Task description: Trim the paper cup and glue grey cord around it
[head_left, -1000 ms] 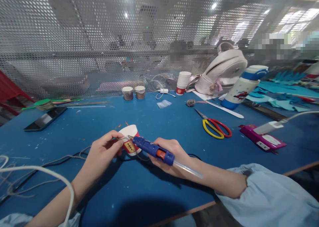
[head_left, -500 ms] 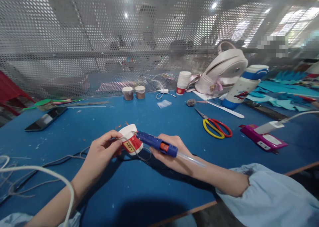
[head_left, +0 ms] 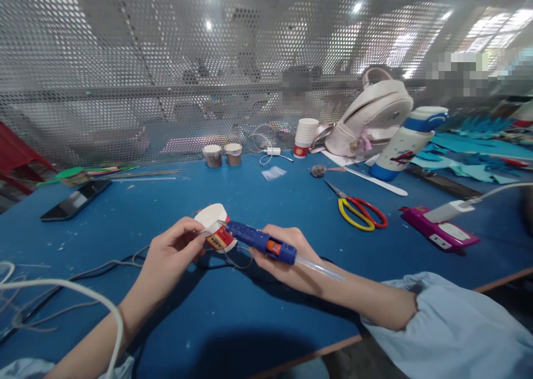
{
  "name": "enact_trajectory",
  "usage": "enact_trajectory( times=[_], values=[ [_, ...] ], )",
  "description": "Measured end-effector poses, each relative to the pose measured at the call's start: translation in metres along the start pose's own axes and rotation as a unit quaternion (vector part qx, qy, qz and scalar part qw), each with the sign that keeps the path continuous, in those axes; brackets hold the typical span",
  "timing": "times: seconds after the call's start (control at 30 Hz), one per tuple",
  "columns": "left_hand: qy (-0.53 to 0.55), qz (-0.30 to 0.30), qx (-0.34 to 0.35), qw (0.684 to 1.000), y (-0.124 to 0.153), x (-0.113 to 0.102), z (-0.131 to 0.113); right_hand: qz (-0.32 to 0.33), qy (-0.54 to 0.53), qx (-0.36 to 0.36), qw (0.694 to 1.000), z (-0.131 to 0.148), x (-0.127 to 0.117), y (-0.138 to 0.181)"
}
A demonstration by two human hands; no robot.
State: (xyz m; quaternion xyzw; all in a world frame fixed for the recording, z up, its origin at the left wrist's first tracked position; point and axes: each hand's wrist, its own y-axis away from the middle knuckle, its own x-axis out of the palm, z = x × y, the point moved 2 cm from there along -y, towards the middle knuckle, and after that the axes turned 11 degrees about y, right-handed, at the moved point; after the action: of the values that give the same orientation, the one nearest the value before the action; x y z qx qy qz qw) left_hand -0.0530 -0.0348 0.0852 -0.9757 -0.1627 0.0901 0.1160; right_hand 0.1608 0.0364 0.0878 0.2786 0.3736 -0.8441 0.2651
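A red-and-white paper cup (head_left: pixel 224 238) is tilted above the blue table, and my left hand (head_left: pixel 177 248) is closed on its left side. A thin grey cord (head_left: pixel 233 261) runs from near my left fingers and loops below the cup. My right hand (head_left: pixel 287 257) is wrapped round a blue hot glue gun (head_left: pixel 254 236), with a clear glue stick (head_left: pixel 318 268) jutting from its back end. The gun's nozzle is at the cup's rim; whether it touches I cannot tell. My left fingertips are partly hidden behind the cup.
Scissors (head_left: pixel 353 210) and a magenta power strip (head_left: pixel 441 229) lie on the right. Behind stand stacked cups (head_left: pixel 306 137), a bottle (head_left: pixel 406 146) and a backpack (head_left: pixel 370 118). A phone (head_left: pixel 77 200) lies left. A white cable (head_left: pixel 83 290) crosses above my left forearm.
The cup has tipped slightly, so that more of its open top shows, and it has shifted a little up and left. The glue gun has hardly moved.
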Motion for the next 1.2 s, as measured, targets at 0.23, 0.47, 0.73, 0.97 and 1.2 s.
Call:
enact_trajectory(
  times=[0.23, 0.47, 0.73, 0.97, 1.2],
  values=[
    [-0.008, 0.005, 0.013, 1.0, -0.0007, 0.0018, 0.0008, 0.005, 0.015, -0.021, 1.0, 0.0017, 0.0023, 0.0025],
    [-0.02, 0.009, 0.021, 1.0, -0.0002, 0.002, 0.0005, 0.004, 0.013, -0.036, 0.999, -0.0013, 0.0037, 0.0042],
    [-0.026, -0.012, 0.021, 0.999, 0.0001, 0.003, -0.003, -0.008, 0.018, -0.05, 0.999, -0.0019, 0.0035, 0.0047],
    [-0.042, -0.009, 0.032, 0.999, 0.0019, 0.0039, -0.0033, 0.003, 0.032, -0.087, 0.996, -0.0029, 0.0048, 0.0066],
    [-0.035, -0.024, 0.03, 0.999, 0.0014, 0.0035, -0.0032, 0.009, 0.027, -0.064, 0.998, -0.0036, -0.0002, 0.0043]
  ],
)
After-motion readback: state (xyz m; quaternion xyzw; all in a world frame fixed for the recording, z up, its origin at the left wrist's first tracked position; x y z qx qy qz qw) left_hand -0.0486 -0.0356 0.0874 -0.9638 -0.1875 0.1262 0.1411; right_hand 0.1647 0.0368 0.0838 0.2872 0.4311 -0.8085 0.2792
